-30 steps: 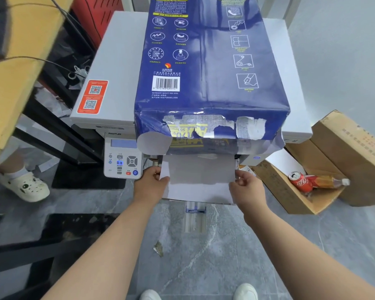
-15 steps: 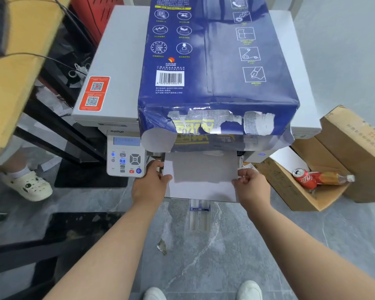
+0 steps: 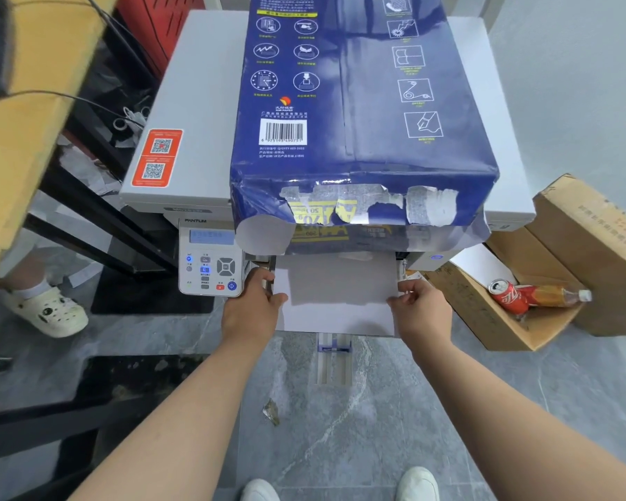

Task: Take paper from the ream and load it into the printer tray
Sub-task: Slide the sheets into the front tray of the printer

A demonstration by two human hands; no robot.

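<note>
A blue paper ream (image 3: 358,113) with a torn front end lies on top of the grey printer (image 3: 196,113). Below its overhanging end, a stack of white paper (image 3: 337,305) lies in the printer tray (image 3: 335,356), its far part under the printer body. My left hand (image 3: 252,309) grips the stack's left edge. My right hand (image 3: 421,307) pinches its right edge. The tray's extension and blue paper stop stick out beneath the sheets.
The printer's control panel (image 3: 210,262) sits just left of my left hand. An open cardboard box (image 3: 514,320) with a red can (image 3: 508,294) and a bottle stands at the right. Another person's foot in a white clog (image 3: 47,309) is at the left. A wooden desk edge (image 3: 33,113) runs along the left.
Both hands have pushed the paper stack a little farther into the printer, so less of it sticks out. The view has shifted slightly closer.
</note>
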